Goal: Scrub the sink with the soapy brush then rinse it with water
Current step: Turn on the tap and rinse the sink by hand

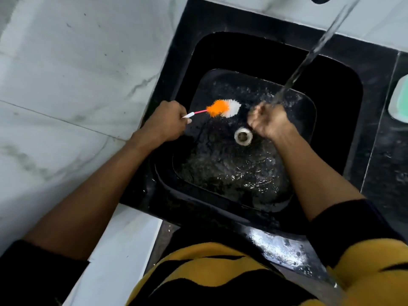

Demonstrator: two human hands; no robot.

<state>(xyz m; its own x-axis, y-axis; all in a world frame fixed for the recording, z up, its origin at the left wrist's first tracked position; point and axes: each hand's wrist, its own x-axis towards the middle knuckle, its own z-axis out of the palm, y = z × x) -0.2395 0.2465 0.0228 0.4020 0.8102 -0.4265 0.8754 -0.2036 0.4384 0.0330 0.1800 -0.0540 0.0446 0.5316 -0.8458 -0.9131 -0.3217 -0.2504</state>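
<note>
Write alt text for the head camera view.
Seen from above, a person's left hand holds an orange-and-white brush over a wet black sink, while the right hand sits under the running water stream near the drain.

Both bare forearms are extended from the lower corners of the frame toward its centre. The left hand [167, 122] is seen clenched in a fist at centre left, knuckles turned upward; the right hand [268, 122] is held at centre right, blurred, fingers loosely curled inward
</note>
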